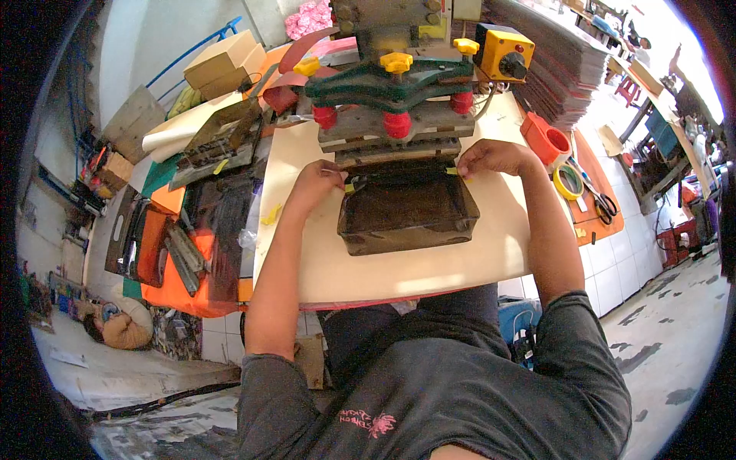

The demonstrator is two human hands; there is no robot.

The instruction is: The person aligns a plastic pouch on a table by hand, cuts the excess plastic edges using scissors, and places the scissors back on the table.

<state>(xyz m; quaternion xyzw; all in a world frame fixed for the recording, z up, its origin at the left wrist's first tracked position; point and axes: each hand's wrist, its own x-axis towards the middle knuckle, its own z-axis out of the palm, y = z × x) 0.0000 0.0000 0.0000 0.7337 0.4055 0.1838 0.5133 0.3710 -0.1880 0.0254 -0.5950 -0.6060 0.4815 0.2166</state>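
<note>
A dark, glossy, see-through box-shaped piece [406, 218] lies on the cream board [360, 280] in front of the press. Small yellow tape tabs [451, 171] sit at both of its back corners. My left hand [322, 184] has its fingers pinched together at the back left corner, beside a tab. At the back right corner, my right hand [494, 159] pinches close to the other tab. Exactly what the fingertips grip is hard to make out. Behind the piece stands the press head [395, 84], with a green bracket, yellow knobs and red feet.
A yellow control box [506, 55] is mounted right of the press. Tape rolls [568, 182], scissors [606, 208] and a red-orange holder [546, 138] lie to the right. Metal bars [184, 257] and dark sheets are at left. Stacked sheets [552, 61] stand behind.
</note>
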